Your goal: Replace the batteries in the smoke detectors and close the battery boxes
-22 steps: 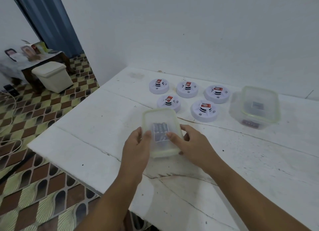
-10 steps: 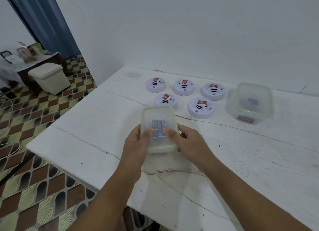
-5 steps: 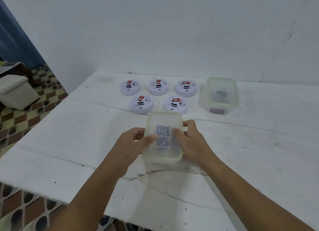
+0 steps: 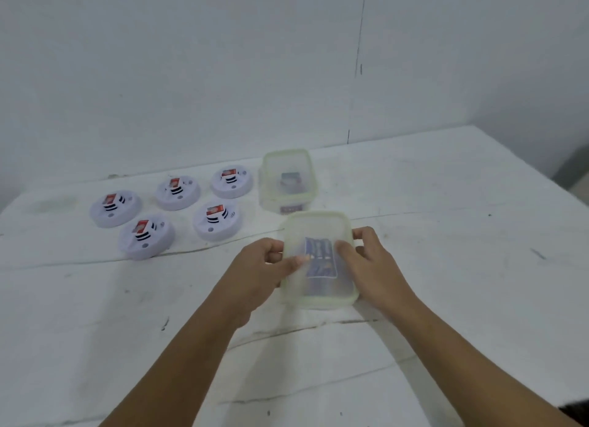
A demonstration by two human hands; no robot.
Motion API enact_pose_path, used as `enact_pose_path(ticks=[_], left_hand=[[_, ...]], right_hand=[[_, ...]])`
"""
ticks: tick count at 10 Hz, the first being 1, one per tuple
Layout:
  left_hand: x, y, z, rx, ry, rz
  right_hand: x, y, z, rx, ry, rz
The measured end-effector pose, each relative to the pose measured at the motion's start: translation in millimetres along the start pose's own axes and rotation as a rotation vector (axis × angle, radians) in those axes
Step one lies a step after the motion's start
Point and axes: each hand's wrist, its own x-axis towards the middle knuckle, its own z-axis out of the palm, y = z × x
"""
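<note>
Head: battery box [image 4: 318, 261] gripped between both hands' fingers [image 4: 342, 246].

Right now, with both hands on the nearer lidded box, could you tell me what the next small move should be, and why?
Probably lift the lid off the near box. The left hand and right hand grip its sides, the lid looks shut, and batteries show through it; the five smoke detectors lie untouched.

Head view: forward-down, close over table [image 4: 446, 267].
</note>
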Motion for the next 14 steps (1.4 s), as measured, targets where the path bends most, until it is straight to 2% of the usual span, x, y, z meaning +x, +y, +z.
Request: enact_pose_path(ticks=[2,3,5,8,9,14], left_hand=[[25,18,42,0.001,-0.188,0.007],[40,20,60,-0.032,-0.135,0.022],[75,29,99,-0.132,0.007,0.054],[136,48,135,0.089,0.297,0.156],[150,55,142,0.088,0.348,0.157],[168,57,143,-0.018,0.378,0.121]], right_hand=[[13,12,-33,0.011,0.162,0.002],[32,11,-45,-0.039,0.211,-0.028],[66,16,-60,0.132,0.278,0.026],[136,12,-68,0.165,0.311,-0.021],[158,9,-68,0.157,0.307,-0.029],[179,2,-69,0.13,0.264,-0.015]])
